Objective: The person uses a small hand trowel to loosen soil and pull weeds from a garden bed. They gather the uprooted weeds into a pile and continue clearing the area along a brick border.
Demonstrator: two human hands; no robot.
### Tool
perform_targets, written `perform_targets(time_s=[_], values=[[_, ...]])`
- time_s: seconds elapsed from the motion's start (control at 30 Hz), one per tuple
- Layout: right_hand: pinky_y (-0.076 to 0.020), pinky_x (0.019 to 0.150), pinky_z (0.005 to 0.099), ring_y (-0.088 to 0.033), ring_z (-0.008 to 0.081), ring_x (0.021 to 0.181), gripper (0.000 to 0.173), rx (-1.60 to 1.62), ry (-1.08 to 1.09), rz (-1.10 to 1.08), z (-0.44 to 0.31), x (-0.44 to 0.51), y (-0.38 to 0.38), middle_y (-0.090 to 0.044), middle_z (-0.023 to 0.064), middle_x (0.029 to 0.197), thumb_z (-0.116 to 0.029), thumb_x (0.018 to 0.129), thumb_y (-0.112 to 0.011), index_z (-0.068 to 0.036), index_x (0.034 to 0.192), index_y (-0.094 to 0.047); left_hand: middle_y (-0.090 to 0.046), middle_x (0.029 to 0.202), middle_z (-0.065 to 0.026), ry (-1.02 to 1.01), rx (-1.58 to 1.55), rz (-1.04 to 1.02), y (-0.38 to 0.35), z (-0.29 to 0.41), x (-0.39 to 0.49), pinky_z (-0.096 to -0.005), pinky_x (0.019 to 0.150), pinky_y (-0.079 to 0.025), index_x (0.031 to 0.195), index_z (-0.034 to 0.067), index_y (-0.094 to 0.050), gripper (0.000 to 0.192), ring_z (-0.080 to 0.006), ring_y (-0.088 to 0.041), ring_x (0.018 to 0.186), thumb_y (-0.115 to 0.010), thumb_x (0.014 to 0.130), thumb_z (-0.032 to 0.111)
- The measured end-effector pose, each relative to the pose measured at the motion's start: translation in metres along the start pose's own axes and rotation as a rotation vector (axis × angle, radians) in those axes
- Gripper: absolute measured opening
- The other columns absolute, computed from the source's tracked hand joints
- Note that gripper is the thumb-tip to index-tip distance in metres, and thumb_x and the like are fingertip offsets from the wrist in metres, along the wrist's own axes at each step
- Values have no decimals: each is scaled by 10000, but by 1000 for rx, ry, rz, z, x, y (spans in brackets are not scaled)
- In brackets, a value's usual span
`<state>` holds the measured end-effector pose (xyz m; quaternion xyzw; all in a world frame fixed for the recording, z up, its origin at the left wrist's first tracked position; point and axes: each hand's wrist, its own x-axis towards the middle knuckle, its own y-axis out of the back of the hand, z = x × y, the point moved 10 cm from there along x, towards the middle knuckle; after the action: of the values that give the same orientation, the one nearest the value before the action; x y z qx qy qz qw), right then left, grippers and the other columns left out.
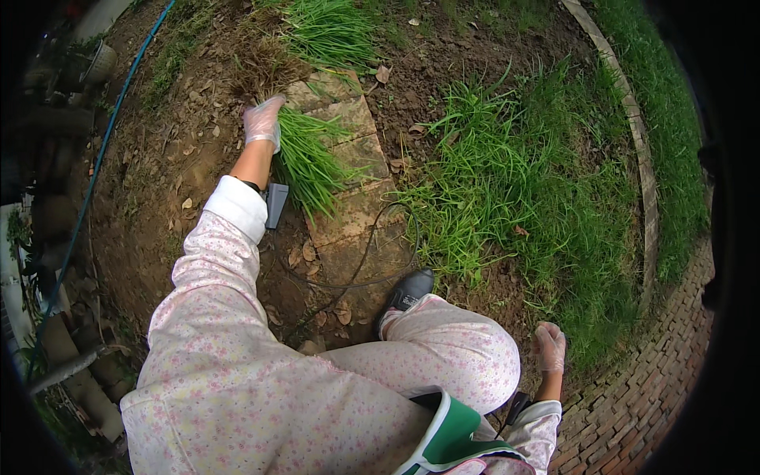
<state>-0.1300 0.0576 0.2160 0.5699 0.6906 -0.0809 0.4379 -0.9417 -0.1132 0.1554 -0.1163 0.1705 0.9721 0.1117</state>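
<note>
My left hand (263, 122), in a clear plastic glove, is closed around the base of a bunch of long, narrow green leaves (310, 160) that look like chives. The leaves fan out to the right over stone slabs (356, 155). Brown, dry-looking roots (261, 62) lie just beyond the hand. Another bunch of green leaves (332, 29) rests farther off, at the top. My right hand (550, 347), also gloved, is low on the right by the soil and the edge of the growing green plants (510, 166). Its fingers look curled; whether they hold anything is hidden.
A thin black cable (350, 285) loops over the slabs near my shoe (411, 290). Along the left runs a blue hose (107, 142). A curved border (636, 119) edges the bed, with brick paving (641, 398) at lower right.
</note>
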Motion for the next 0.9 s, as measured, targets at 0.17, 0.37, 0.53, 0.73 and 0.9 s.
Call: perform_targets(time_s=[0.17,0.37,0.53,0.73,0.9], values=[[-399,460,227,-480,81,526,184,-82,8,1,-1,6,-10,-559,-22,719,-176,830,-621,-71,975,-581,-607,1089,-187,183,-386,319,8,20,13,-350,824,-448,1060,-147,-568,566,-224,-583,909,-762,677,222],[-399,469,224,-482,75,546,169,-130,-35,17,2,15,-11,-566,-27,746,-174,830,-626,-71,961,-592,-627,1062,-212,637,-479,604,-29,0,-7,-387,763,-488,1074,-119,-558,589,-272,-618,825,-721,709,313],[-420,486,221,-495,72,572,173,-167,-54,0,-11,23,-12,-571,-27,753,-179,830,-626,-65,957,-597,-591,1140,-257,572,-393,568,-62,20,18,-403,869,-471,1139,-120,-509,746,-335,-614,959,-697,730,475],[-416,548,211,-493,61,622,198,-243,-53,3,-20,31,-5,-575,-33,770,-170,821,-630,-38,967,-605,-333,1412,-179,499,-681,61,-107,-2,72,-429,1014,-381,1380,31,-323,767,-358,-404,1239,-632,816,449],[-420,586,220,-487,57,654,224,-253,-46,10,-2,34,7,-581,-25,799,-160,806,-639,-18,977,-607,-133,1489,-251,510,-420,-335,-108,-24,67,-527,1020,-353,1437,34,-212,627,-421,-227,1349,-525,923,211]])
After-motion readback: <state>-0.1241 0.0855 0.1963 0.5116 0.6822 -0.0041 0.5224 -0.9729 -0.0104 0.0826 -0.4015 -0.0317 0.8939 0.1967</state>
